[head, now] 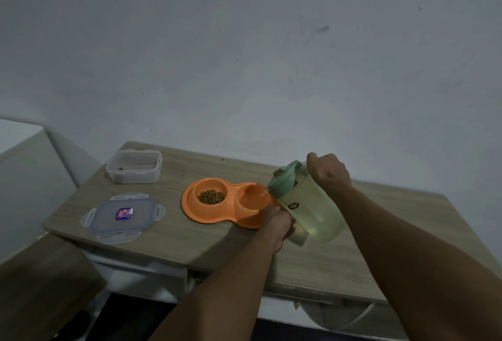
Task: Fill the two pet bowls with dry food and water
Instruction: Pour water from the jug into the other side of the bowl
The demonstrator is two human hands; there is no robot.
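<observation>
Nearest me, the left forearm (231,272) and right forearm (407,245) reach in from six and four o'clock toward the green water pitcher (312,204). My right hand (330,171) has its fingers closed round the handle at the top. My left hand (279,222) has its fingers curled against the lower side, steadying the weight. The pitcher is tipped toward nine o'clock, its lid (284,177) just over the orange double pet bowl (190,204).

I judge this to be the water step. The left well already holds kibble (211,196), and a thin stream (263,193) runs into the right well (251,196). How full that well is I cannot tell. The next move calls for a steady tilt, then righting the pitcher before the shallow well overflows, and setting it down apart from the bowl.

The bowl sits mid-counter. At ten o'clock from it stands the open food container (133,176), nearly empty. Its clip lid (122,215) lies flat at nine o'clock, near the front edge. The counter (190,237) is pale wood-grain laminate against a bare, scuffed grey-white wall (244,55). The room is dim. A white unit (21,150) stands at the far left, and pale shapes below the counter are too dark to name.
</observation>
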